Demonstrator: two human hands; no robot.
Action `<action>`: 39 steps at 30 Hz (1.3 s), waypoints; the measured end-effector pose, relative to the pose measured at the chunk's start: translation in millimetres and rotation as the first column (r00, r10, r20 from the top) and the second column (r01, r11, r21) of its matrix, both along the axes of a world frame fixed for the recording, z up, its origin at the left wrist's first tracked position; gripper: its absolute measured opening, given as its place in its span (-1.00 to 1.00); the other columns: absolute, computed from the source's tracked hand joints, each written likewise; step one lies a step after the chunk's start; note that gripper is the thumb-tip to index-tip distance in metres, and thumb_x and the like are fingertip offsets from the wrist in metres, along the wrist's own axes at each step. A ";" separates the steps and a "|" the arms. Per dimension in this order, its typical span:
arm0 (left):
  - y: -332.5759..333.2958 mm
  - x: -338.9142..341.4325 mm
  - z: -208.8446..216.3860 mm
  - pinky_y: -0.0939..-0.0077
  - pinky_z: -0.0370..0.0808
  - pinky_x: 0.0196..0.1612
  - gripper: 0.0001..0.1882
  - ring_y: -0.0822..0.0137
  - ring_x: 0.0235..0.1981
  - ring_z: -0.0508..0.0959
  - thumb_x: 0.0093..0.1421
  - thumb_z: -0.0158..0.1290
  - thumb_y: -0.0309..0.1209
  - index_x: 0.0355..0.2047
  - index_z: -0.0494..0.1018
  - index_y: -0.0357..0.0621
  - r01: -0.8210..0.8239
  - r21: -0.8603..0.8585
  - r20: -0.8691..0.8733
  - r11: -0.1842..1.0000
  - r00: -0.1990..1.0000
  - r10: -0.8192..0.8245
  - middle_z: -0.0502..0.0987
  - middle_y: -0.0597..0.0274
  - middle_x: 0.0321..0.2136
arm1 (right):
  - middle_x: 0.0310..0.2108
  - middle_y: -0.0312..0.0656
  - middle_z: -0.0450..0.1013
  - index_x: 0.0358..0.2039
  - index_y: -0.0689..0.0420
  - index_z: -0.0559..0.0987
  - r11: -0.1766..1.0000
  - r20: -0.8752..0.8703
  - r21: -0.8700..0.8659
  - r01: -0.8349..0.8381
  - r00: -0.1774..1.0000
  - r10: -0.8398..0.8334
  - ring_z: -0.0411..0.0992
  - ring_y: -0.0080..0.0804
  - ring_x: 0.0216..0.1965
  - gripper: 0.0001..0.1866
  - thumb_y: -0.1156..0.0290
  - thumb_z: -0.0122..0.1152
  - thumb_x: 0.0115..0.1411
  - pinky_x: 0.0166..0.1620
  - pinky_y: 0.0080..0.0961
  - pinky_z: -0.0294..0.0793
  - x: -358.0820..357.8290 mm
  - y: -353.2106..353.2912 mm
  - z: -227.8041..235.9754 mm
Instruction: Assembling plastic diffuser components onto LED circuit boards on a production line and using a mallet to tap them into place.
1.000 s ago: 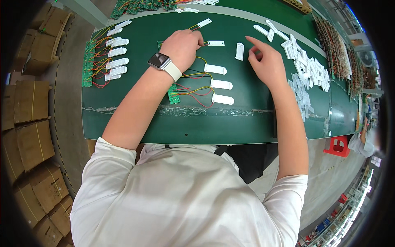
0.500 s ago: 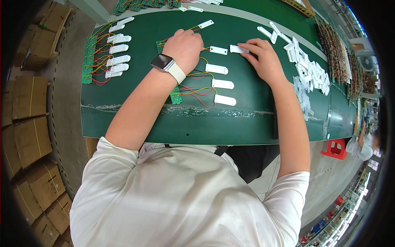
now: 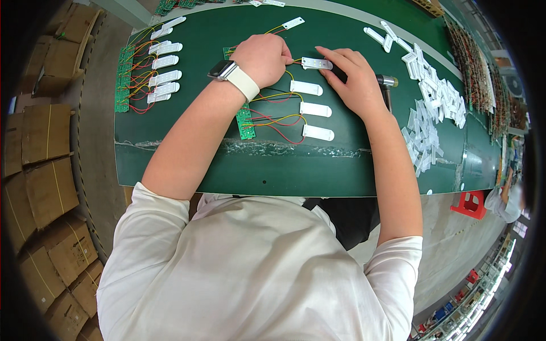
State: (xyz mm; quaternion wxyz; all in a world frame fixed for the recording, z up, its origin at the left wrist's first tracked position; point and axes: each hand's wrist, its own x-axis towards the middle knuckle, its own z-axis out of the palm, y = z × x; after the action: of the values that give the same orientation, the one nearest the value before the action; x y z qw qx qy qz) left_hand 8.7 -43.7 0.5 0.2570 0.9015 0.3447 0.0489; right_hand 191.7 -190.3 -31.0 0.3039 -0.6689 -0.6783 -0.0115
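My left hand (image 3: pixel 260 61), wearing a watch, pinches the red and yellow wires (image 3: pixel 296 61) close to a small white plate. That plate appears to lie on a white plastic housing (image 3: pixel 317 63), which my right hand (image 3: pixel 354 79) holds at its far end between thumb and fingers. Nearer to me, three wired white housings (image 3: pixel 307 87) rest in a column. Their wires run to a green circuit board (image 3: pixel 245 124), partly hidden by my left wrist. Beyond my left hand lies another wired white plate (image 3: pixel 293 23) without a housing.
On the left stands a long circuit board (image 3: pixel 123 79) with several wired white housings. A pile of white housings (image 3: pixel 438 94) and a heap of clear strips (image 3: pixel 421 139) lie on the right. A dark tool with a metal end (image 3: pixel 388 81) is partly hidden behind my right hand.
My right hand has brought the white housing left to the small wired plate; the two were apart before. My left hand still pinches near the wires. The dark tool's end has come into sight.
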 end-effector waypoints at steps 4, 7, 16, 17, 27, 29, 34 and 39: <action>0.1 4.3 1.6 0.23 0.59 -0.13 -0.80 0.09 -0.30 0.68 0.21 0.25 -0.26 -0.31 0.71 -0.13 0.001 -0.014 -0.070 1.000 0.998 -0.002 0.70 0.09 -0.37 | -0.15 -0.29 0.55 0.10 -0.11 0.66 1.000 0.029 0.010 0.001 1.000 -0.002 0.48 -0.25 -0.12 -0.58 0.40 0.38 0.20 -0.02 -0.31 0.55 -5.7 0.0 -2.9; -0.9 6.2 4.2 0.25 0.60 -0.14 -0.81 0.11 -0.30 0.68 0.21 0.26 -0.27 -0.33 0.72 -0.12 0.001 -0.022 -0.095 1.000 0.995 -0.003 0.70 0.11 -0.38 | -0.18 -0.31 0.54 0.00 -0.08 0.68 0.998 0.023 0.051 0.024 0.999 -0.025 0.48 -0.25 -0.14 -0.67 0.39 0.39 0.19 -0.05 -0.32 0.55 -6.7 -1.1 -4.9; 2.9 7.5 6.6 0.30 0.60 -0.16 -0.81 0.15 -0.34 0.69 0.18 0.26 -0.29 -0.32 0.73 -0.13 0.003 0.000 -0.090 1.000 0.996 -0.003 0.71 0.11 -0.38 | -0.20 -0.35 0.54 -0.19 -0.03 0.67 0.985 0.151 0.151 -0.080 0.987 0.057 0.51 -0.30 -0.16 -0.82 0.40 0.38 0.16 -0.10 -0.32 0.56 -1.6 1.2 -10.5; 3.2 7.4 6.3 0.30 0.60 -0.16 -0.81 0.15 -0.34 0.69 0.18 0.26 -0.29 -0.32 0.73 -0.13 0.006 0.003 -0.093 1.000 0.996 -0.006 0.71 0.11 -0.38 | -0.20 -0.37 0.55 -0.20 -0.03 0.68 0.984 0.158 0.155 -0.084 0.986 0.059 0.51 -0.31 -0.16 -0.82 0.40 0.38 0.16 -0.10 -0.33 0.57 -2.2 1.5 -11.5; 3.8 10.3 9.6 0.32 0.61 -0.17 -0.80 0.17 -0.36 0.69 0.16 0.26 -0.28 -0.32 0.73 -0.13 0.000 0.015 -0.088 1.000 0.996 0.002 0.71 0.10 -0.40 | -0.17 -0.42 0.58 -0.20 -0.04 0.72 0.979 0.218 0.194 -0.070 0.976 0.027 0.55 -0.38 -0.14 -0.80 0.41 0.37 0.12 -0.11 -0.39 0.60 -3.0 -1.9 -15.5; 5.6 9.2 7.9 0.32 0.61 -0.17 -0.79 0.17 -0.36 0.69 0.16 0.27 -0.28 -0.31 0.73 -0.13 -0.002 0.019 -0.087 1.000 0.996 0.004 0.71 0.10 -0.40 | -0.17 -0.43 0.59 -0.21 -0.03 0.73 0.976 0.246 0.199 -0.084 0.969 0.033 0.56 -0.39 -0.14 -0.80 0.42 0.37 0.11 -0.12 -0.40 0.60 -4.0 -1.0 -15.1; 13.9 9.0 4.2 0.33 0.60 -0.20 -0.76 0.20 -0.39 0.68 0.17 0.27 -0.24 -0.29 0.73 -0.13 0.043 -0.045 -0.041 0.998 0.998 -0.044 0.71 0.11 -0.41 | -0.15 -0.44 0.60 -0.23 0.00 0.74 0.978 0.315 0.184 -0.093 0.949 0.031 0.58 -0.42 -0.14 -0.81 0.42 0.37 0.10 -0.13 -0.42 0.61 -6.7 -2.2 -9.0; 16.7 19.1 14.2 0.35 0.60 -0.21 -0.75 0.22 -0.40 0.66 0.18 0.28 -0.21 -0.26 0.73 -0.11 0.116 0.035 -0.139 0.993 0.984 -0.110 0.70 0.15 -0.41 | -0.12 -0.43 0.61 -0.23 0.00 0.75 0.981 0.303 0.170 -0.094 0.952 0.039 0.59 -0.40 -0.13 -0.81 0.43 0.33 0.12 -0.11 -0.41 0.62 -5.4 -2.7 -9.1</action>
State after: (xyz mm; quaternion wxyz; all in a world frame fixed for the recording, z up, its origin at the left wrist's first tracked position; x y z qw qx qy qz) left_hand 27.8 -27.0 14.7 0.2156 0.9262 0.3088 -0.0202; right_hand 186.4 -193.0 -40.1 0.2585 -0.6054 -0.7347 -0.1641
